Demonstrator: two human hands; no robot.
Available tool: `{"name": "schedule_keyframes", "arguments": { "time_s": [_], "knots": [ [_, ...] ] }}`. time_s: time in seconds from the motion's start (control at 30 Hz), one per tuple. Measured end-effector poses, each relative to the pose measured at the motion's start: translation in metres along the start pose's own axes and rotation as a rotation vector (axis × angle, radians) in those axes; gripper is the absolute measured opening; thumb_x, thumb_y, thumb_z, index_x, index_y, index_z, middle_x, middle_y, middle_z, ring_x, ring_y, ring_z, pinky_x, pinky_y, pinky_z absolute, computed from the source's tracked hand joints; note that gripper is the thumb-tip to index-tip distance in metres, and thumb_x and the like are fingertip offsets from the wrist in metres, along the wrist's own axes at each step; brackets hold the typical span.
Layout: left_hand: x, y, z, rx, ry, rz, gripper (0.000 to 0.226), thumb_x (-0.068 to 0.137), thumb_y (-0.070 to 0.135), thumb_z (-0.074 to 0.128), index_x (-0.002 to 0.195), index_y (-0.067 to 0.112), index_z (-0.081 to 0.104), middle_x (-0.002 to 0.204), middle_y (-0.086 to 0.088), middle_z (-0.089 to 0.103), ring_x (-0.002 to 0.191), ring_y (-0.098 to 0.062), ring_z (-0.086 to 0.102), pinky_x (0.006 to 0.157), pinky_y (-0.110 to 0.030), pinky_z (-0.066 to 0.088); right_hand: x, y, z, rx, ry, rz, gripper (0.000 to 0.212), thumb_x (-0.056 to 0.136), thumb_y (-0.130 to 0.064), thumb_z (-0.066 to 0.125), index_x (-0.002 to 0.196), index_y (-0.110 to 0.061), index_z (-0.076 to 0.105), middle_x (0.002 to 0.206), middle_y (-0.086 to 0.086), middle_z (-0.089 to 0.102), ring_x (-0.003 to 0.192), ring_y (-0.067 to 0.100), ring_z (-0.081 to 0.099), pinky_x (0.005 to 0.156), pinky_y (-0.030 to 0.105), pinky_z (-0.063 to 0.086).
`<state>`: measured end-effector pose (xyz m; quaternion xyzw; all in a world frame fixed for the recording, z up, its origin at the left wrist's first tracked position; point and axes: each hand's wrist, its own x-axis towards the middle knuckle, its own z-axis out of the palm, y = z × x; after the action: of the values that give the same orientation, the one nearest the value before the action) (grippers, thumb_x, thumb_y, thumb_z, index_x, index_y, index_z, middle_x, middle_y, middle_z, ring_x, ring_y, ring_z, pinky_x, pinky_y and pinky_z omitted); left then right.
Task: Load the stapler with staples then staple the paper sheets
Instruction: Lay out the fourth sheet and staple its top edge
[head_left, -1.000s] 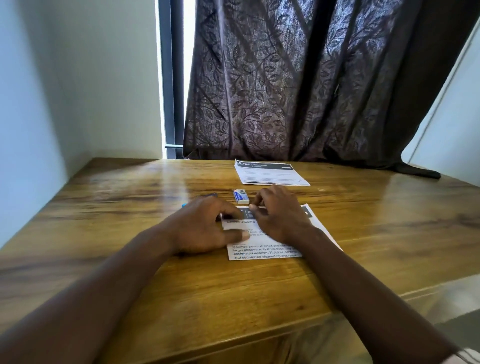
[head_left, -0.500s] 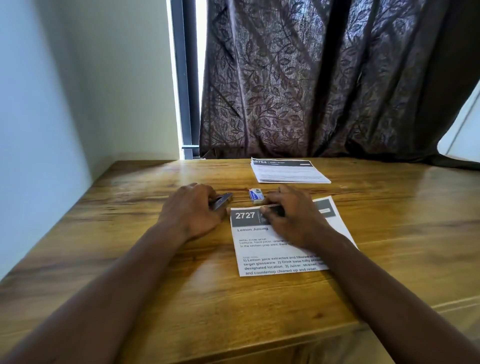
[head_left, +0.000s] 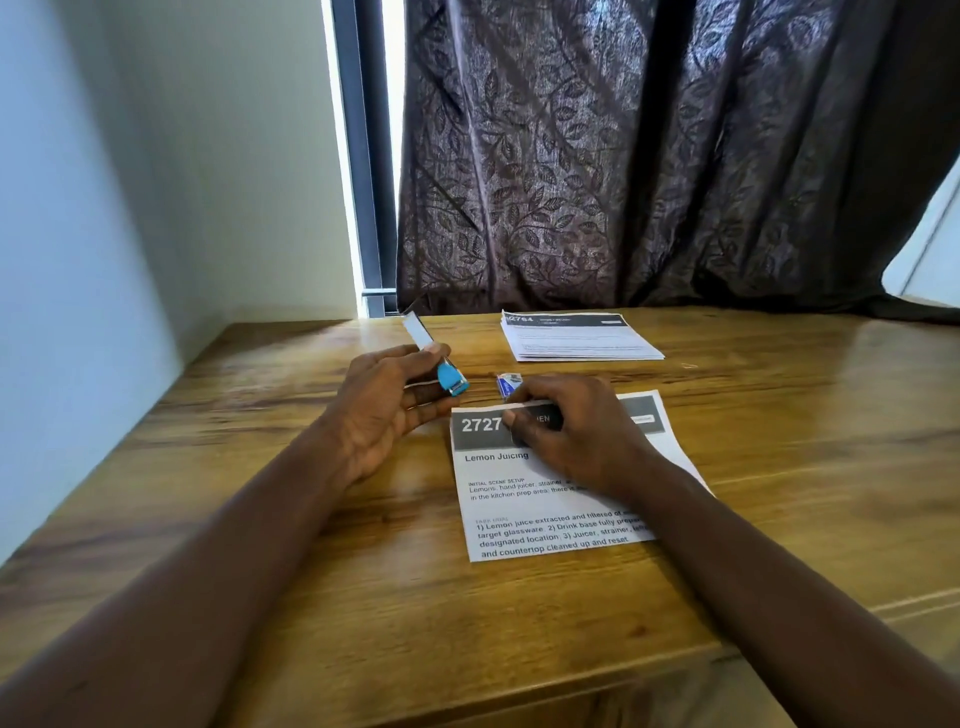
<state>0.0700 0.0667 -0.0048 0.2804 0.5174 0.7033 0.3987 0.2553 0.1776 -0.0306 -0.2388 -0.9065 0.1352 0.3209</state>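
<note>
Above table — left hand (head_left: 387, 410) gripping stapler (head_left: 435, 358)

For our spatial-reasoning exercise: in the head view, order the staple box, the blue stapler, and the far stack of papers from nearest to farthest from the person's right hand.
From the right hand:
1. Staple box, just beyond its fingertips, at the sheet's top edge.
2. Blue stapler, to the left, held in the left hand.
3. Stack of papers, farthest back, near the curtain.

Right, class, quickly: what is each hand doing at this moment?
Left hand: closed around the stapler, lifted off the table.
Right hand: resting on the printed sheet, holding nothing visible.
</note>
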Motion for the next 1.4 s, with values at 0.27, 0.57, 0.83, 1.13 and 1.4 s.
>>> {"name": "schedule_keyframes", "arguments": {
  "time_s": [0.27, 0.57, 0.83, 1.13, 1.4],
  "knots": [
    [0.000, -0.006, 0.002, 0.183, -0.048, 0.019, 0.027, 0.091, 0.021, 0.071, 0.114, 0.006, 0.073, 0.107, -0.012, 0.078, 0.099, -0.023, 0.074, 0.083, -0.037, 0.061, -0.002, -0.005, -0.001, -0.106, 0.069, -0.076, 0.027, 0.091, -0.049, 0.059, 0.104, -0.028, 0.069, 0.102, -0.011, 0.072, 0.100, 0.012, 0.061, 0.097, 0.043, 0.040],
    [-0.002, -0.003, 0.002, 0.267, -0.137, -0.005, 0.023, 0.092, 0.025, 0.069, 0.102, 0.006, 0.077, 0.092, -0.009, 0.078, 0.086, -0.021, 0.073, 0.082, -0.038, 0.060, -0.003, -0.012, -0.003, -0.208, 0.066, -0.102, 0.036, 0.091, -0.049, 0.051, 0.111, -0.025, 0.069, 0.106, -0.007, 0.068, 0.105, 0.016, 0.058, 0.092, 0.036, 0.029],
    [0.002, -0.003, -0.001, 0.237, -0.137, -0.045, 0.040, 0.076, 0.033, 0.076, 0.105, 0.005, 0.076, 0.096, -0.012, 0.078, 0.078, -0.021, 0.074, 0.074, -0.034, 0.063, -0.003, -0.015, -0.002, -0.268, 0.059, -0.059, 0.035, 0.096, -0.051, 0.049, 0.110, -0.027, 0.070, 0.106, -0.005, 0.070, 0.104, 0.017, 0.059, 0.096, 0.039, 0.030],
    [0.005, -0.003, -0.001, 0.243, -0.122, -0.059, 0.051, 0.070, 0.035, 0.078, 0.109, 0.001, 0.075, 0.090, -0.010, 0.078, 0.075, -0.022, 0.070, 0.071, -0.034, 0.062, -0.004, -0.031, 0.003, -0.474, 0.042, -0.107, 0.056, 0.092, -0.072, 0.037, 0.104, -0.027, 0.068, 0.095, -0.003, 0.067, 0.097, 0.020, 0.058, 0.100, 0.048, 0.034],
    [0.006, -0.004, -0.001, 0.310, -0.158, -0.043, 0.043, 0.071, 0.032, 0.079, 0.103, 0.004, 0.077, 0.090, -0.009, 0.078, 0.078, -0.020, 0.072, 0.080, -0.040, 0.061, -0.003, -0.029, 0.007, -0.456, 0.085, -0.102, 0.039, 0.094, -0.053, 0.044, 0.087, -0.026, 0.071, 0.084, -0.005, 0.061, 0.088, 0.018, 0.054, 0.091, 0.043, 0.030]
  ]
}}
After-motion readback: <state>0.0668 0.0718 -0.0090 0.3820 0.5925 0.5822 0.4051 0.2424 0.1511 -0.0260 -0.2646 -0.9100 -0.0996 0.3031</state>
